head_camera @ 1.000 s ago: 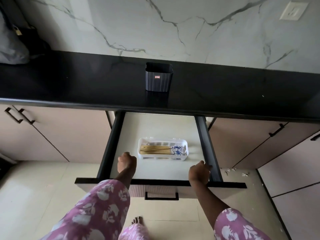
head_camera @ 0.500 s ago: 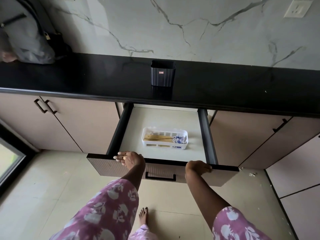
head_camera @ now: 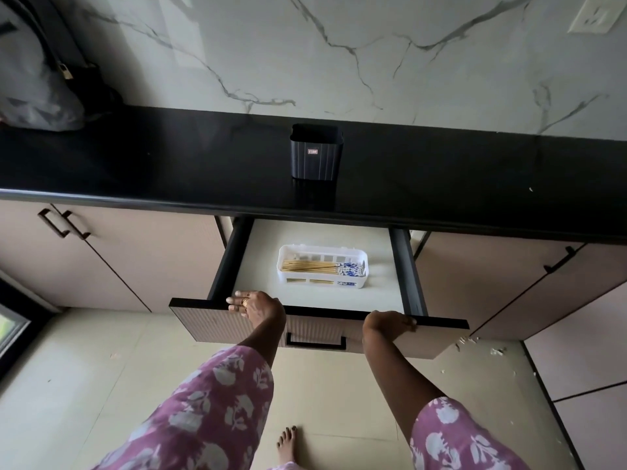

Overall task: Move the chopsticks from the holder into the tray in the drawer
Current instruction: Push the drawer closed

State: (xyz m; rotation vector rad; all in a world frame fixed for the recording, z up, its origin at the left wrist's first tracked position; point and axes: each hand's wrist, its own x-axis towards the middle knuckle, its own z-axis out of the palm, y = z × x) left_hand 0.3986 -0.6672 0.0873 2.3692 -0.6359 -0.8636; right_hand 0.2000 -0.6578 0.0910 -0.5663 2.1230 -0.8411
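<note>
chopsticks [head_camera: 320,266]: a bundle lies flat in the white tray [head_camera: 364,262], pale ends toward the left of the frame, blue-patterned ends toward the right.
tray: sits on the drawer [head_camera: 258,256] floor, centre of the frame, apart from both drawer sides.
holder [head_camera: 316,151]: upright on the black counter [head_camera: 135,171], upper centre of the frame; nothing rises above its rim, and its inside is too dark to see into.
done: by the look of it the moving is finished, as the sticks are in the tray and none show in the holder.
left: judged from the hands on the drawer front, only shutting the drawer, if that; it stands open under the counter edge.
left hand [head_camera: 257,306]: lower centre-left, palm down on the top edge of the drawer front, fingers spread flat over the edge, a ring on one; it holds nothing, only rests or presses.
right hand [head_camera: 388,325]: lower centre-right, curled over the same top edge, fingers bent around it; closed loosely on the edge, no chopstick in it.
arms: both reach forward and down from the bottom of the frame, in purple floral sleeves [head_camera: 217,401], wrists about level.
handle [head_camera: 316,342]: black bar on the drawer front between the two hands, untouched.
</note>
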